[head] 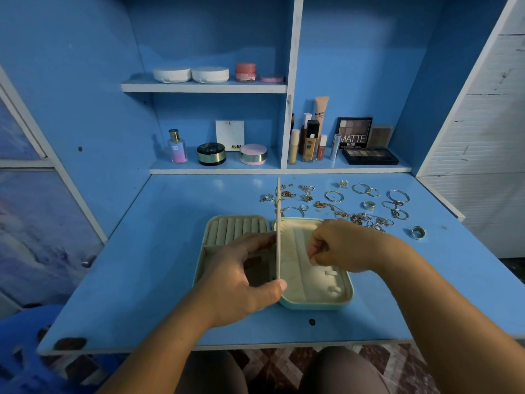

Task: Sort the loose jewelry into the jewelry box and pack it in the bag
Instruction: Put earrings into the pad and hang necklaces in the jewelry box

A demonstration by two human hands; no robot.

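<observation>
Worktop [142, 251]: blue, carries everything.
Jewelry box [315, 291]: open at near centre, middle panel [278, 223] upright.
Left hand [241, 280]: grip closed on the panel's near edge.
Right hand [338, 245]: fingertips pinched together over the right tray; contents unclear.
Loose jewelry [366, 217]: scattered far right.

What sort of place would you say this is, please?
Probably a home vanity desk: makeup and a perfume bottle on blue shelves, loose jewelry on the desktop beside an open jewelry box.

Clearance: we find the desk [142, 251] open left of the jewelry box [318, 304] | Obstruction: loose jewelry [366, 218] crowds far right, upright divider panel [278, 228] splits box.
</observation>
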